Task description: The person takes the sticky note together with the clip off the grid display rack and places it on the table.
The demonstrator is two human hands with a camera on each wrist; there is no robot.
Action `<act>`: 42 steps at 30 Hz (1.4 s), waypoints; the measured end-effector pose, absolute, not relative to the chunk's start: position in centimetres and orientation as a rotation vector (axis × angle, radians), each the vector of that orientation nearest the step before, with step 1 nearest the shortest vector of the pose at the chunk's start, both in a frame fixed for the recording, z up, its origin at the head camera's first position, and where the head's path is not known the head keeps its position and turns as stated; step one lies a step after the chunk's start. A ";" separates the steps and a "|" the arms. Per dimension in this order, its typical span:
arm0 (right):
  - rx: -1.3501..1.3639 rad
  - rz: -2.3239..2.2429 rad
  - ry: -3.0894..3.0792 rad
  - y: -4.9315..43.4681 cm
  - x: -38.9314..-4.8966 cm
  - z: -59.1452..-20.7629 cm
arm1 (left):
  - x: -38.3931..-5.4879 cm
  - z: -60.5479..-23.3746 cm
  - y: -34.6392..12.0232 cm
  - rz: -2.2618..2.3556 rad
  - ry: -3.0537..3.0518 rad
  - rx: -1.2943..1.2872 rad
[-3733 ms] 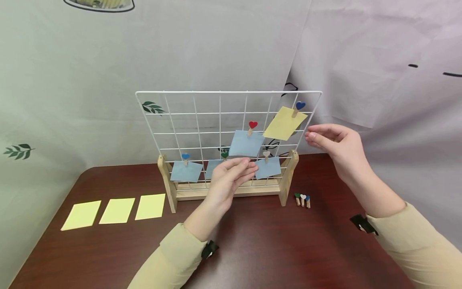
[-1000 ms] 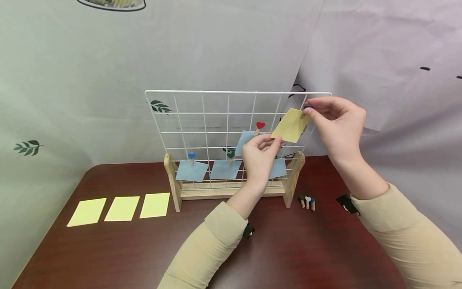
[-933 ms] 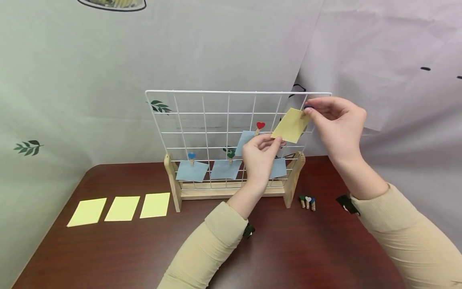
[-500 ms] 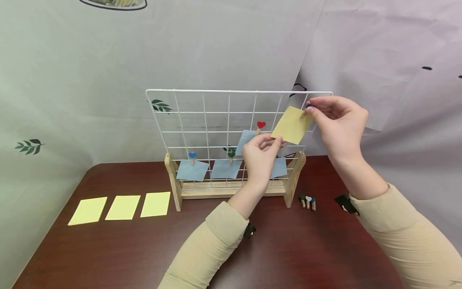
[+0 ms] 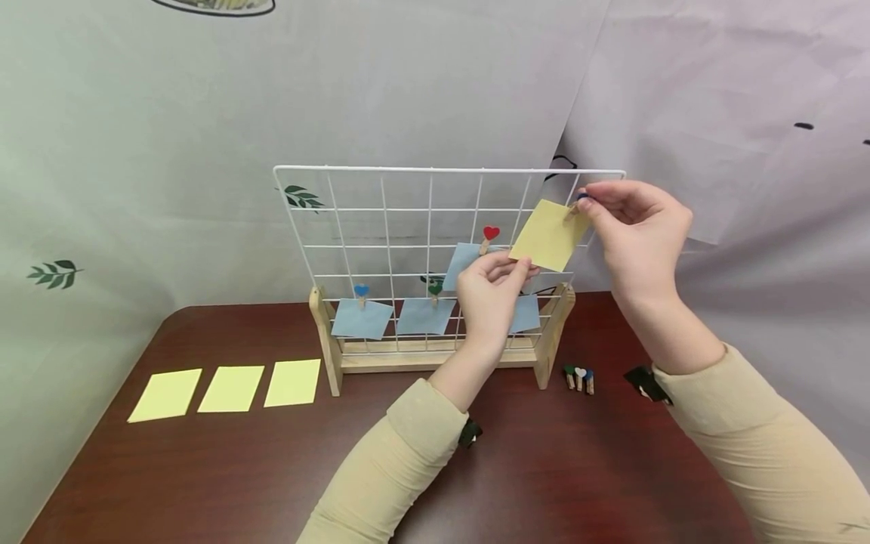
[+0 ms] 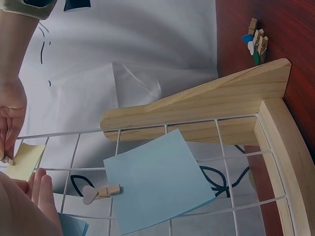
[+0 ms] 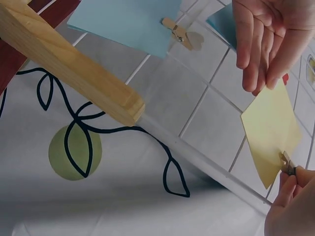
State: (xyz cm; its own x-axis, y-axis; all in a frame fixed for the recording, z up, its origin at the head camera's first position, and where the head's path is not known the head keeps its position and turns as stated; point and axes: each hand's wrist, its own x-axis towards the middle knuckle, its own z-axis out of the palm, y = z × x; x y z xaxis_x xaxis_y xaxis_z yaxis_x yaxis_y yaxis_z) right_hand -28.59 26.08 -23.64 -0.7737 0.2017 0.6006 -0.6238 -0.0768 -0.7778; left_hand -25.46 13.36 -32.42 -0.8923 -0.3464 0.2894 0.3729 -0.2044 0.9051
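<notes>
A tilted yellow sticky note (image 5: 549,236) is at the upper right of the white wire grid (image 5: 408,209). My left hand (image 5: 491,298) pinches its lower left corner between thumb and fingers. At its upper right edge, my right hand (image 5: 639,234) pinches a small wooden clothespin (image 7: 287,162) with a dark blue heart, whose tip lies over the note. Behind my left hand, a blue note (image 5: 462,261) hangs from a red-heart clothespin (image 5: 491,233). Another blue note (image 6: 157,182) with a white-heart clothespin (image 6: 98,193) shows large in the left wrist view.
The grid stands in a wooden base (image 5: 408,364) on a dark red-brown table (image 5: 340,453). Two more blue notes (image 5: 362,318) hang at the lower left. Three yellow notes (image 5: 231,389) lie left of the base, and three heart clothespins (image 5: 580,379) to its right. A pale curtain (image 5: 435,83) hangs behind.
Both hands came to the yellow note, the left onto its lower corner, the right onto the blue-heart clothespin. Over the last second, note and clothespin shifted only slightly.
</notes>
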 end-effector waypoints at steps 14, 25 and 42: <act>0.480 1.802 -1.662 26.3 -28.9 -23.8 | -25.6 -32.5 13.3 -2.160 -1.594 -0.023; 0.549 1.768 -1.582 26.6 -28.8 -22.8 | -25.4 -32.5 13.3 -2.192 -1.558 -0.030; 0.493 2.203 -1.472 27.6 -27.5 -23.2 | -23.5 -31.7 12.4 -2.502 -1.443 0.021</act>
State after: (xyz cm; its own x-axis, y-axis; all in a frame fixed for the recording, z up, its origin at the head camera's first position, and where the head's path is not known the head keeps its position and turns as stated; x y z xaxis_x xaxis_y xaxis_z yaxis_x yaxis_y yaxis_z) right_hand -27.49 27.60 -23.20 -0.8383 0.1631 0.5203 -0.5431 -0.3346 -0.7701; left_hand -23.55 12.40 -31.71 -0.9681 -0.2240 0.1127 0.2097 -0.4768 0.8536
